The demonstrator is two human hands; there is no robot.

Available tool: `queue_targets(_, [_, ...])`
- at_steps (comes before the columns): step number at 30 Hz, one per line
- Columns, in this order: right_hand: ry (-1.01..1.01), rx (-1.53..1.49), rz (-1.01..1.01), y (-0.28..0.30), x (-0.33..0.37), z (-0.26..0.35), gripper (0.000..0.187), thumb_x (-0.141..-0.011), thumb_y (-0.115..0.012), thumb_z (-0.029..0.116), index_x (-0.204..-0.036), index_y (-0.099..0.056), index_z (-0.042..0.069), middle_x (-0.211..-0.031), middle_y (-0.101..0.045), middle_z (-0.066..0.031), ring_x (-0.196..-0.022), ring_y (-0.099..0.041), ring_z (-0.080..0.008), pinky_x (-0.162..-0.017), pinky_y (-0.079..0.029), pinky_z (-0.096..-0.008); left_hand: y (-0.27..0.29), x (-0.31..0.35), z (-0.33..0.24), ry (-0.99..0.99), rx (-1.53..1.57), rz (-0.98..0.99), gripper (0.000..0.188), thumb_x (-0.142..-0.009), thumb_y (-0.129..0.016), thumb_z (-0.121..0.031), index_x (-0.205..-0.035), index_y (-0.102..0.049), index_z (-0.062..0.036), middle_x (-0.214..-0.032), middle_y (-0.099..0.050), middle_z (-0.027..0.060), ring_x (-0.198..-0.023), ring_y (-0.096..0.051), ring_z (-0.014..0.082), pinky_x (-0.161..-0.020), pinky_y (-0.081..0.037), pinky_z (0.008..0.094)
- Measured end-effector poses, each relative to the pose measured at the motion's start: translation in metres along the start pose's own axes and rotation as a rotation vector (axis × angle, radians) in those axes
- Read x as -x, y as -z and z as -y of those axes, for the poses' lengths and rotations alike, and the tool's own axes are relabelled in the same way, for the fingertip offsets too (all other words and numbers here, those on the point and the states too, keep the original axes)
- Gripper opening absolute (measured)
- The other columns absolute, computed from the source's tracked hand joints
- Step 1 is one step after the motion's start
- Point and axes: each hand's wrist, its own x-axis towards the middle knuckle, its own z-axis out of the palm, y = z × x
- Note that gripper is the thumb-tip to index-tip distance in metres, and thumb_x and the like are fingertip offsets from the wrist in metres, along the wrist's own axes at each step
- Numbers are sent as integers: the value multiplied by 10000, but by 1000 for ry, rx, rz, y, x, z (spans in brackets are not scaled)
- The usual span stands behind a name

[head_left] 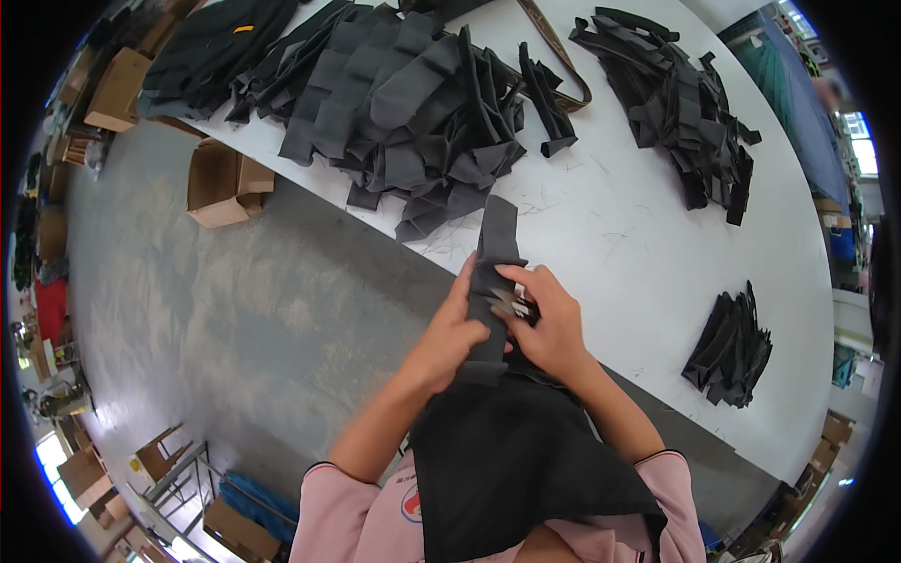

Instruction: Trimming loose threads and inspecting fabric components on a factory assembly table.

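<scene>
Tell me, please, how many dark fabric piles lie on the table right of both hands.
2: the larger fabric pile at upper right, and the smaller fabric pile lower down.

Bright, even light overall. White table (619, 281) right of right hand (552, 321) pale, shadows faint; floor (235, 300) dim along table edge, ahead of left hand (447, 342), sheen farther left. Window (861, 145) far right of hands glares white. Left forearm (375, 420) slightly blurred. Fisheye rim bends edges, fades to black.
</scene>
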Motion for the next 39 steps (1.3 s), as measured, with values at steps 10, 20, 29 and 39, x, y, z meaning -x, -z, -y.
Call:
queue_targets(10, [-514, -979, -154, 5, -21, -11, 98, -902, -546, 125, -876, -514, 37, -699, -443, 36, -566, -390, -33, -511, -308, -181, -7, 11, 29, -171, -206, -101, 388, -938, -483, -126, -1201, -198, -119, -1124, -544, 215, -609, -609, 200, -504, -525, 282])
queue_targets(20, [-372, -564, 28, 27, -46, -3, 169, -880, -582, 177, -811, -551, 26, -656, -508, 25, -600, -441, -49, -534, -354, -210, 0, 9, 7, 45, -114, 26, 419, -901, -524, -72, -1185, -217, -88, -1155, -537, 213, -691, -652, 238, -618, -550, 325])
queue_targets(29, [-559, -745, 294, 30, -52, -11, 179, -884, -578, 206, -842, -575, 32, -618, -503, 31, -442, -395, -33, -410, -305, -182, -17, 6, -4, -603, -883, -25, 246, -776, -661, -115, -962, -568, 17, -1407, -285, 215, -1289, -335, 350, -1008, -330, 456])
queue_targets(39, [-559, -545, -105, 13, 7, -28, 151, -890, -555, 145, -966, -590, 19, -788, -533, 17, -646, -466, -31, -537, -357, -190, 7, -5, -2, -519, -771, -17, 263, -845, -607, -167, -1014, -591, 34, -1256, -506, 124, -1119, -493, 236, -1032, -277, 392])
